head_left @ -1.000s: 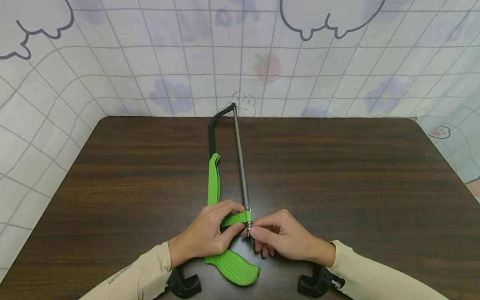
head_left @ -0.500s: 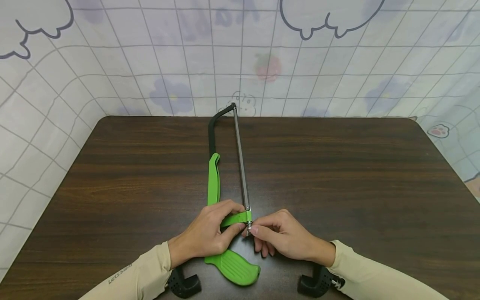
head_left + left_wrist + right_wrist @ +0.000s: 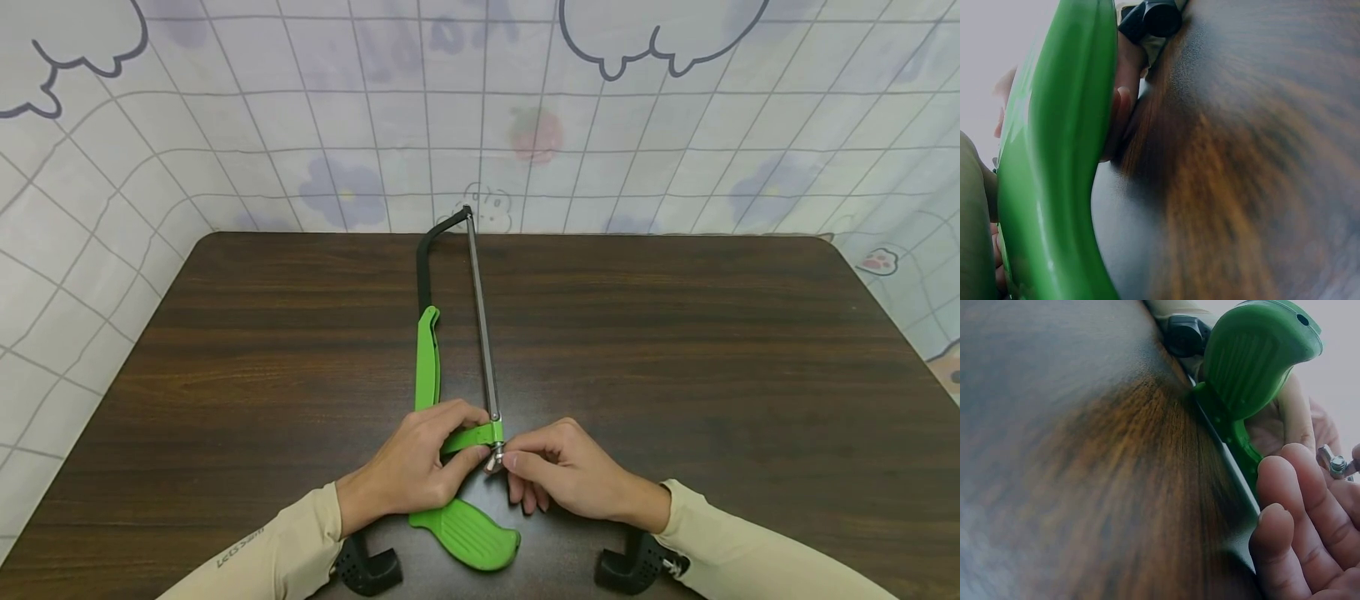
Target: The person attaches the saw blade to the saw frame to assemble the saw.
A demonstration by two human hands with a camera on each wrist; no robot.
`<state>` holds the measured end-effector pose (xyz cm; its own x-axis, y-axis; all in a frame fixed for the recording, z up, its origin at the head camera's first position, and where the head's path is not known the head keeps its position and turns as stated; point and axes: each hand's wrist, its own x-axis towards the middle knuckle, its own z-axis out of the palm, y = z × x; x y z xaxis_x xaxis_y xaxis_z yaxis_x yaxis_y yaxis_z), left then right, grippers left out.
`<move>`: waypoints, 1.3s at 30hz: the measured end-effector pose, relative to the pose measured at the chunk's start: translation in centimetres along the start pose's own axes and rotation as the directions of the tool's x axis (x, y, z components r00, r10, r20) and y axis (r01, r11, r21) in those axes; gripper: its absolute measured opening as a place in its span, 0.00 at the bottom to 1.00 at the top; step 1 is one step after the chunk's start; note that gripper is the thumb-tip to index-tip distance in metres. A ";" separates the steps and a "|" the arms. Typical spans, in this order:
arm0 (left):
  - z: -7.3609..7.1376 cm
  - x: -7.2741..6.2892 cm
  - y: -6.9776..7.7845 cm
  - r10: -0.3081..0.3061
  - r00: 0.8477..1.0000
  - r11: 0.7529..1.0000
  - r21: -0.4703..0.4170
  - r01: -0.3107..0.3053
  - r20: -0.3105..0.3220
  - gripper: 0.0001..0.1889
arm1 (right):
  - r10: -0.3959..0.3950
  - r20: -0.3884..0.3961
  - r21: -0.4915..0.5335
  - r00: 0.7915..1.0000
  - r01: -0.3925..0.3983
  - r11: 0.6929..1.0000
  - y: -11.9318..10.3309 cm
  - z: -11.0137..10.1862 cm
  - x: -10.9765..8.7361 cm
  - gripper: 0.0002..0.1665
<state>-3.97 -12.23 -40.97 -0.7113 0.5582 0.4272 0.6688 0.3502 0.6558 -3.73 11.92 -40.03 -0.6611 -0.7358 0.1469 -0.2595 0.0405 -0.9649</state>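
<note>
A hacksaw lies on the table, its black front arm (image 3: 424, 267) pointing away from me and its green handle (image 3: 472, 540) nearest me. The silver-grey blade (image 3: 482, 325) runs along its right side. My left hand (image 3: 416, 462) grips the green frame (image 3: 427, 362), with fingers and thumb about the blade holder (image 3: 472, 437). At the blade's near end, my right hand (image 3: 573, 473) pinches a small metal wing nut (image 3: 494, 460) between thumb and forefinger. The wing nut (image 3: 1337, 464) also shows in the right wrist view, where the other right fingers hang loosely curled. The green handle (image 3: 1063, 156) fills much of the left wrist view.
The dark wood-grain table (image 3: 675, 350) extends on both sides of the saw. Behind it hangs a pale gridded cloth (image 3: 480, 117). Black wrist devices (image 3: 367, 568) sit under both forearms near the front.
The wing nut has turned, its wing now slanting to the lower left where it pointed nearly straight towards me. My right thumb and forefinger have shifted slightly; the left hand and saw stay put.
</note>
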 end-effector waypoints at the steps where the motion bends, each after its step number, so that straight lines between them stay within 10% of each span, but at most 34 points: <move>1: 0.0 0.0 0.0 -0.001 1.000 1.000 0.000 0.001 0.001 0.10 | -0.001 0.000 -0.001 1.000 0.001 1.000 0.0 0.0 0.0 0.23; 39: -0.1 0.0 0.0 -0.008 1.000 1.000 -0.008 0.008 0.011 0.11 | -0.047 0.012 -0.020 0.999 0.048 0.999 0.2 0.0 -0.1 0.14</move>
<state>-3.96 -12.27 -40.92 -0.7138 0.5639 0.4152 0.6615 0.3485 0.6640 -3.77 12.00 -40.25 -0.6398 -0.7448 0.1899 -0.3048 0.0190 -0.9522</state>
